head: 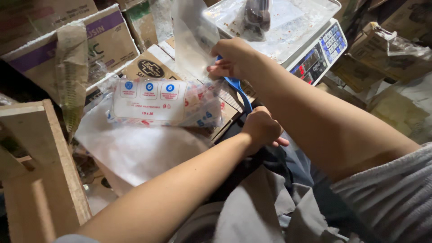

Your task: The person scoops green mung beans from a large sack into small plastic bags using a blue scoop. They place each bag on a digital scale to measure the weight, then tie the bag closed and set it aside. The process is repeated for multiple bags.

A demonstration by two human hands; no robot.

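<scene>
Head view looks down on both hands working over the lap amid cardboard boxes (112, 40). Right hand (234, 58) is closed, pinching a clear plastic bag (193, 40) held up beside the weighing scale (310, 49), with a blue scoop handle (238, 90) running down from under it. Left hand (261, 128) is curled shut near the handle's lower end; whether it grips the handle cannot be told. A pack of plastic bags (157, 101) lies just beside them. Judging from this, the thin bag could slip from the pinch, or the scoop could tip and spill, because the hold looks light.
</scene>
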